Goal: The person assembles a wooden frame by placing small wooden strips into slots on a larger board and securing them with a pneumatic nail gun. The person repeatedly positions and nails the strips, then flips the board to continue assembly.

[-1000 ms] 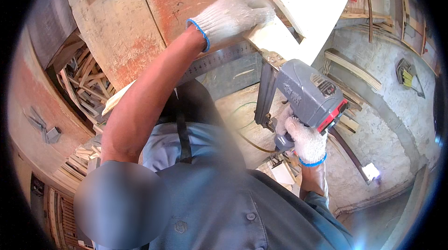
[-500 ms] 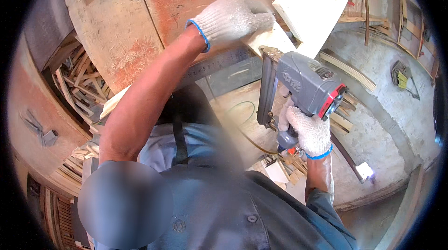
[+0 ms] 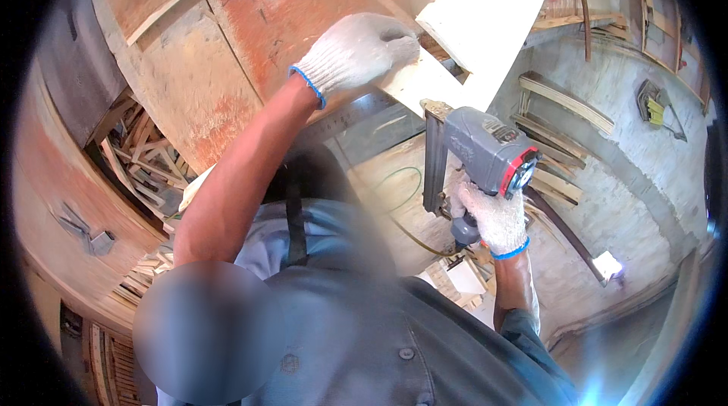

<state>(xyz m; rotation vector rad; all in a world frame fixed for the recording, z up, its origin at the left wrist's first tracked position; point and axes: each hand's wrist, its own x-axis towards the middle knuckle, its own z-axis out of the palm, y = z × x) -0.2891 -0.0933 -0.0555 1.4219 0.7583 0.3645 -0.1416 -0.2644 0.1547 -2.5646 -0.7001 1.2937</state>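
My left hand (image 3: pixel 353 57), in a white knit glove with a blue cuff, is closed on the end of a short pale wooden board (image 3: pixel 421 84) at the workbench edge. A longer, wider pale plank (image 3: pixel 493 15) meets this board and stretches away to the upper right. My right hand (image 3: pixel 493 216), gloved the same way, grips the handle of a grey nail gun (image 3: pixel 485 144) with a red-ringed end cap. The gun's nose is at the short board's near edge; whether it presses on the wood I cannot tell. The left fingertips are partly hidden.
The reddish, worn workbench (image 3: pixel 303 4) spans the top. Scrap wood (image 3: pixel 140 156) fills a gap at left, beside pliers (image 3: pixel 76 224). An air hose (image 3: pixel 417 235) hangs below the gun. Wood strips (image 3: pixel 565 103) lie on the floor at right; a hammer (image 3: pixel 582 12) is farther off.
The view has shifted, so the bench, boards and both hands appear lower, with the hands slightly further left. The left hand keeps its hold on the board, and the right still grips the nail gun.
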